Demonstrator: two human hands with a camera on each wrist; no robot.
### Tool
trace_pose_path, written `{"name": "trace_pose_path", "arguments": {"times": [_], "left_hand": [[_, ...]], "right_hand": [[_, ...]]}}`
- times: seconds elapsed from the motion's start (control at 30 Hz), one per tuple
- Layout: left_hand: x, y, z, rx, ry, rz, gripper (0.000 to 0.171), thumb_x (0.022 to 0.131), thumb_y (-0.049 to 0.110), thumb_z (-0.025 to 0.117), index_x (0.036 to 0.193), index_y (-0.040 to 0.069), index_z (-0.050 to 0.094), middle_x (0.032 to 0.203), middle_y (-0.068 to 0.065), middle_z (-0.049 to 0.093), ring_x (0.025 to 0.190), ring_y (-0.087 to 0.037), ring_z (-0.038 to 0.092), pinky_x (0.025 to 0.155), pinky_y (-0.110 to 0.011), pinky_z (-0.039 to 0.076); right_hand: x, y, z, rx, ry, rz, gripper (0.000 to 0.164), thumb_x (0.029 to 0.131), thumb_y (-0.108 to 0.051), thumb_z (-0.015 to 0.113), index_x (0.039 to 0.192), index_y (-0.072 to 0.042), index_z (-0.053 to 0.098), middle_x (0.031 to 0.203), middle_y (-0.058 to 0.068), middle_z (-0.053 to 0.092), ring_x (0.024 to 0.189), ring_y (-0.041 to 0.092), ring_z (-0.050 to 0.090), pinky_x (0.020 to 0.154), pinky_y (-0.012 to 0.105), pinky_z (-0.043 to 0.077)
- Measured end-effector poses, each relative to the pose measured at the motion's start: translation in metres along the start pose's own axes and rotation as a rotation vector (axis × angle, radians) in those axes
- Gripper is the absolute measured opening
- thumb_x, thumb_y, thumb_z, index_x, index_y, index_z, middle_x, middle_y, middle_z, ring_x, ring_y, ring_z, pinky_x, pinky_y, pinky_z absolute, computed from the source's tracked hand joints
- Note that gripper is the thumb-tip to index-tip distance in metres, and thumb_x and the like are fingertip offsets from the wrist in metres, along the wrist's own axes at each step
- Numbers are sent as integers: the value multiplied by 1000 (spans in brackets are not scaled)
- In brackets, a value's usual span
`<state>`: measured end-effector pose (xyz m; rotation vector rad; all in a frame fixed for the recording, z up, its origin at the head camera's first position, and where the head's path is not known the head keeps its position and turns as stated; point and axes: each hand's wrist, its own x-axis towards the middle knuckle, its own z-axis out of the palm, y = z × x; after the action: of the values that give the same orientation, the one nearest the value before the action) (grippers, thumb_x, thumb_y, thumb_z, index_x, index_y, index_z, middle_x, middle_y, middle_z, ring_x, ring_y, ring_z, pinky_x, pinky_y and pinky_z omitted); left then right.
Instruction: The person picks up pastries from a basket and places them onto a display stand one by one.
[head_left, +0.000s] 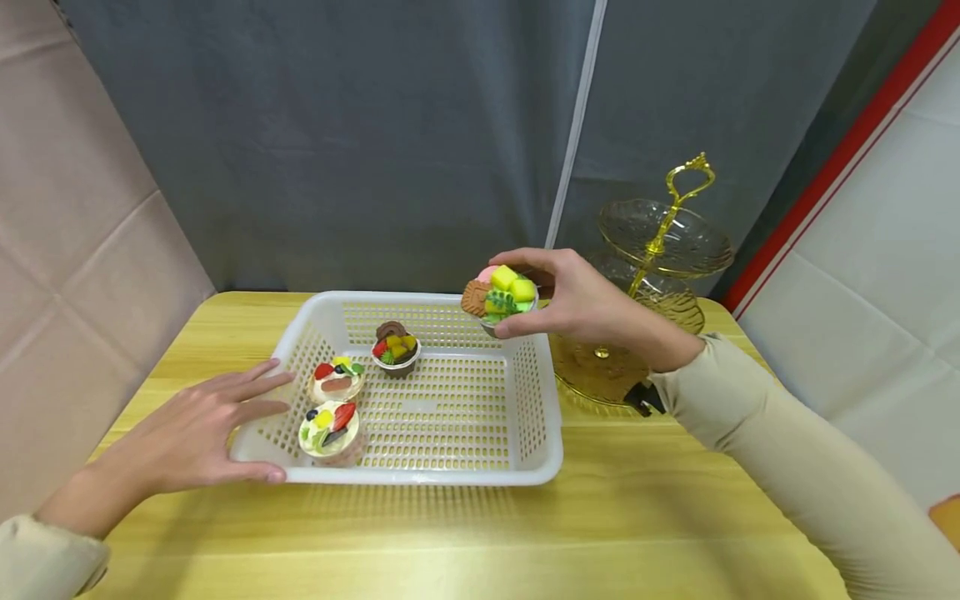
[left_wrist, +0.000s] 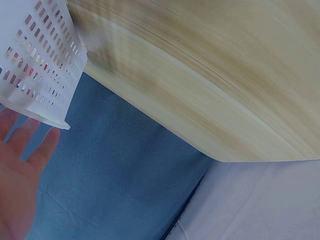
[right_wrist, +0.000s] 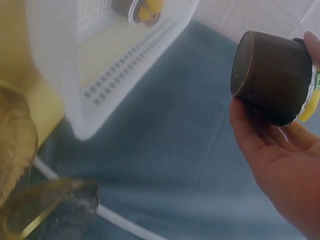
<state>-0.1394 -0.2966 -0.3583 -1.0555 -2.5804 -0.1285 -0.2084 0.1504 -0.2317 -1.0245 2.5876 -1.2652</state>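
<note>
My right hand (head_left: 573, 296) grips a toy cupcake (head_left: 501, 298) above the white basket's right back corner. Yellow-green cubes, a brown biscuit and a pink piece top it; its dark brown cup (right_wrist: 272, 75) shows in the right wrist view. My left hand (head_left: 197, 429) rests at the left rim of the basket (head_left: 420, 477), fingers extended and thumb by the front corner. Inside the basket, a chocolate cupcake (head_left: 396, 350) stands toward the back. Two cream-topped fruit cupcakes (head_left: 336, 380) (head_left: 328, 429) sit along the left side.
A tiered stand (head_left: 600, 375) with amber glass plates and a gold handle (head_left: 690, 179) is right of the basket, partly behind my right forearm. The wooden table (head_left: 480, 542) meets a grey curtain (head_left: 360, 150) at the back. A black object (head_left: 645, 398) lies by the stand's bottom plate.
</note>
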Motion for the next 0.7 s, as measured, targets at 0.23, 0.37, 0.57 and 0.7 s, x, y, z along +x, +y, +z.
{"name": "trace_pose_path", "arguments": {"times": [0.23, 0.37, 0.57, 0.7], "left_hand": [[0, 0, 0, -5, -4, -5, 76, 64, 75, 75, 110, 14, 75, 138, -7, 60, 130, -33, 51, 85, -55, 48], [0, 0, 0, -10, -4, -12, 77, 63, 75, 75, 110, 14, 75, 138, -7, 60, 130, -32, 51, 82, -57, 50], [0, -1, 0, -14, -7, -16, 77, 63, 75, 76, 111, 14, 75, 139, -8, 59, 130, -33, 51, 82, -59, 50], [0, -1, 1, -12, -1, -9, 77, 63, 75, 75, 110, 14, 75, 138, -8, 60, 131, -32, 50, 84, -58, 49]], "right_hand": [[-17, -4, -22, 19, 67, 73, 68, 75, -18, 89, 135, -13, 59, 116, 2, 68, 91, 21, 64, 76, 31, 55], [-23, -2, -34, 27, 108, 81, 67, 77, -14, 87, 137, -12, 57, 116, 5, 68, 91, 22, 65, 74, 28, 55], [-36, 1, -54, -45, 175, 85, 62, 80, -10, 83, 137, -11, 58, 116, 7, 66, 88, 23, 62, 73, 24, 54], [-47, -1, -70, -78, 228, 89, 59, 82, -10, 82, 136, -13, 59, 114, 7, 65, 87, 22, 62, 74, 22, 52]]}}
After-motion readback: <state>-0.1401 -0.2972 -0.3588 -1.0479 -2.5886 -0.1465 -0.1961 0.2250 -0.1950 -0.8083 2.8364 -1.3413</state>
